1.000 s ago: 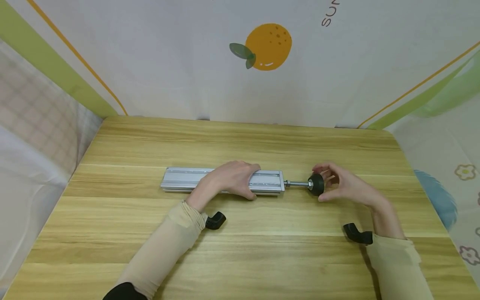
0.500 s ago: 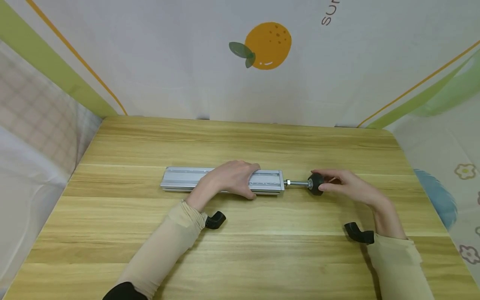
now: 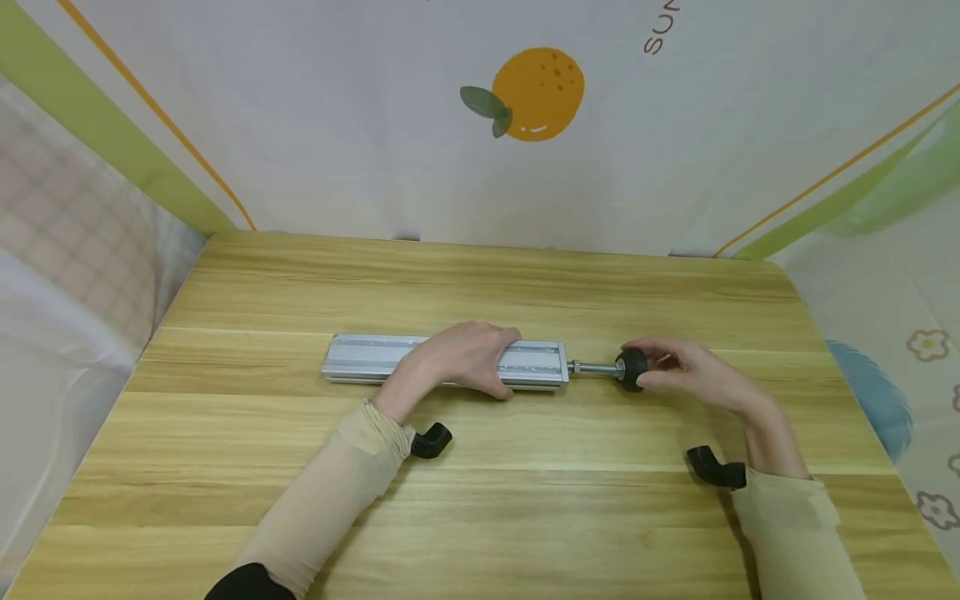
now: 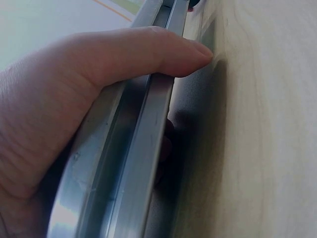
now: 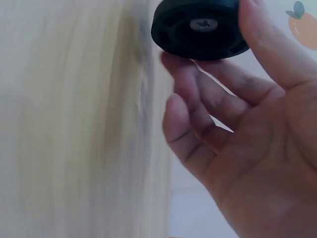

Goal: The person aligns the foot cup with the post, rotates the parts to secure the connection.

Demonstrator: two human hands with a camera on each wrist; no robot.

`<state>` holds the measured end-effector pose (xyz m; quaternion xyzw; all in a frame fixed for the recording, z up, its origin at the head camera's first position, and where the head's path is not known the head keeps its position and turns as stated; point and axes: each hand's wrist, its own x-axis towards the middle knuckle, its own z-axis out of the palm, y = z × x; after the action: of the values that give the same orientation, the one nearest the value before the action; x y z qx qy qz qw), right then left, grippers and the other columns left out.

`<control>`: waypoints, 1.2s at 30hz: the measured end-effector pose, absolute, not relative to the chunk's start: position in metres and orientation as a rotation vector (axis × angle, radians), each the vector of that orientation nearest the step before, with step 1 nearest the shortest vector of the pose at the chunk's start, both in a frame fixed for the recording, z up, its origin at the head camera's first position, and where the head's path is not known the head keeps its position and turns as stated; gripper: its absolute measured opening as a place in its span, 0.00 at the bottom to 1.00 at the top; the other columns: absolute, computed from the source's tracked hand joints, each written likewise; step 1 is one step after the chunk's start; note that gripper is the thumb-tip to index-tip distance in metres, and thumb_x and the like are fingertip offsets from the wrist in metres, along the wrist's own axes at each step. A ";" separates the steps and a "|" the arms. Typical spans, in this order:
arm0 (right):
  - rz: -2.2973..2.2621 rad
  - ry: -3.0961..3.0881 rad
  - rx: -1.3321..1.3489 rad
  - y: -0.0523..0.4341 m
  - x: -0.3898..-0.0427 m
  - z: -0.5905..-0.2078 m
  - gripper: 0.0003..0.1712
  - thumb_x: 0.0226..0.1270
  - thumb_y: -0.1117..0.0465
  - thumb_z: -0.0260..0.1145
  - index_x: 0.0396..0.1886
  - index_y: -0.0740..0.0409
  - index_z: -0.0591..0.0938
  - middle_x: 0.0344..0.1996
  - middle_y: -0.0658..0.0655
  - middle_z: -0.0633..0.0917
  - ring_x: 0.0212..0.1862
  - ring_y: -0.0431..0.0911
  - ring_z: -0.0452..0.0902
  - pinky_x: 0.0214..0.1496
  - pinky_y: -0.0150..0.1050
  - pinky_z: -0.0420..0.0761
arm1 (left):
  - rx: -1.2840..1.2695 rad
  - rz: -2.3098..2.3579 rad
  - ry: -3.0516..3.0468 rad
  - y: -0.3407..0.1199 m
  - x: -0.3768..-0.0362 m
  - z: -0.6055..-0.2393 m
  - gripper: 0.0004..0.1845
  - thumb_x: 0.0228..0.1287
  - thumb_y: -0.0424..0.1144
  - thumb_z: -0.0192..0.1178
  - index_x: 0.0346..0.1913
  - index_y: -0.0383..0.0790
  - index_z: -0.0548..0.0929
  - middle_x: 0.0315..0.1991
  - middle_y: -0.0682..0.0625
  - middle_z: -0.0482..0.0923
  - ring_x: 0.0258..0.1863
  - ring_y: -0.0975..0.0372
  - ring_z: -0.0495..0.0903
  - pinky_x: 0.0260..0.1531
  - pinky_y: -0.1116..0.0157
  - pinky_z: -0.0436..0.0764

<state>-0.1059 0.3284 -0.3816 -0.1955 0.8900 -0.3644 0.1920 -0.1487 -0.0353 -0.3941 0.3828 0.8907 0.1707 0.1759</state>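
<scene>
In the head view a silver aluminium profile [image 3: 367, 357] lies lengthwise across the middle of the table. My left hand [image 3: 468, 357] grips it from above near its right half. The left wrist view shows the thumb [image 4: 148, 52] laid over the grooved side, with fingertips partly hidden under the lower edge. From the profile's right end a threaded rod [image 3: 596, 367] with nuts sticks out to a round black levelling foot [image 3: 632, 369]. My right hand [image 3: 693, 371] pinches that foot at its rim between thumb and fingers. Its underside, with a central screw [image 5: 203, 24], faces the right palm.
The wood-grain table [image 3: 525, 517] runs back to a white curtain [image 3: 360, 125] printed with an orange. Black curved pieces [image 3: 431, 441] stick out from both beige sleeves [image 3: 330, 492] at the wrists. More patterned cloth hangs on either side.
My right fingers were spread around the foot, then drew in and pinched its rim; the thumb has since shifted slightly along it. The left hand and the profile have stayed put.
</scene>
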 end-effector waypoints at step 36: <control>-1.068 2.425 -0.569 0.331 -0.108 -0.384 0.40 0.68 0.60 0.72 0.76 0.58 0.67 0.68 0.62 0.75 0.54 0.37 0.76 0.54 0.33 0.80 | 1.088 0.465 2.536 -0.034 -0.149 -0.395 0.26 0.49 0.53 0.73 0.47 0.47 0.75 0.34 0.56 0.79 0.31 0.63 0.75 0.35 0.64 0.78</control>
<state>-0.1079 0.3313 -0.3839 -0.2049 0.8741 -0.3850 0.2140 -0.1490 -0.0345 -0.3949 0.3829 0.8930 0.1638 0.1706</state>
